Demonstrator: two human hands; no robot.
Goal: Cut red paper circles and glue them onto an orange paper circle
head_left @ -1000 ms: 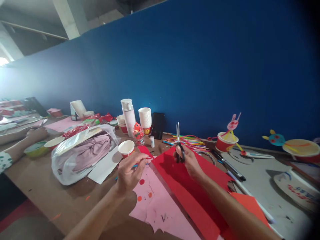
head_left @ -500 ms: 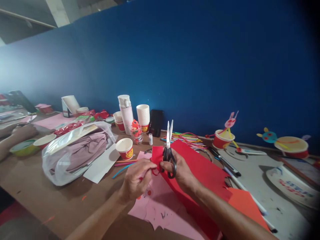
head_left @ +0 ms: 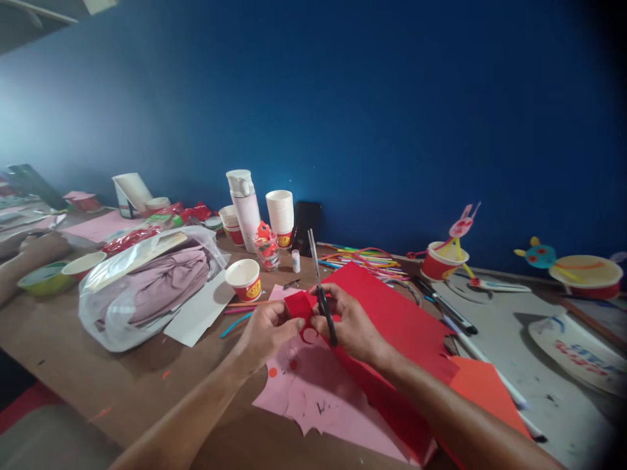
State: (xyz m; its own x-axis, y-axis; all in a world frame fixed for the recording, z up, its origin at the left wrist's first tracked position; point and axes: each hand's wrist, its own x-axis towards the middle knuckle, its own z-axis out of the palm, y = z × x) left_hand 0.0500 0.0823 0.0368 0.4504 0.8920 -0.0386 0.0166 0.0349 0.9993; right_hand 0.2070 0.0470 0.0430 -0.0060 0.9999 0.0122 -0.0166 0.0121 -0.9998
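Observation:
My right hand (head_left: 350, 326) grips black-handled scissors (head_left: 321, 294) whose blades point up and away, closed together. My left hand (head_left: 267, 329) pinches a small piece of red paper (head_left: 300, 307) right beside the scissors. Both hands hover over a large red paper sheet (head_left: 392, 320) and a pink sheet (head_left: 313, 391) with small red dots on it. A thin red paper curl hangs between the hands.
A red-and-white paper cup (head_left: 245, 279), a plastic bag with cloth (head_left: 151, 281), a white bottle (head_left: 243, 209), stacked cups (head_left: 281, 219) and coloured straws (head_left: 365, 261) lie behind. Markers (head_left: 445, 310) and paper-cup crafts (head_left: 443, 261) sit right. Another person's arm (head_left: 29, 251) rests far left.
My hands came together: the left hand left the straws and took the red paper piece. The scissors opened, then closed, and tilted left. The view shifted downward.

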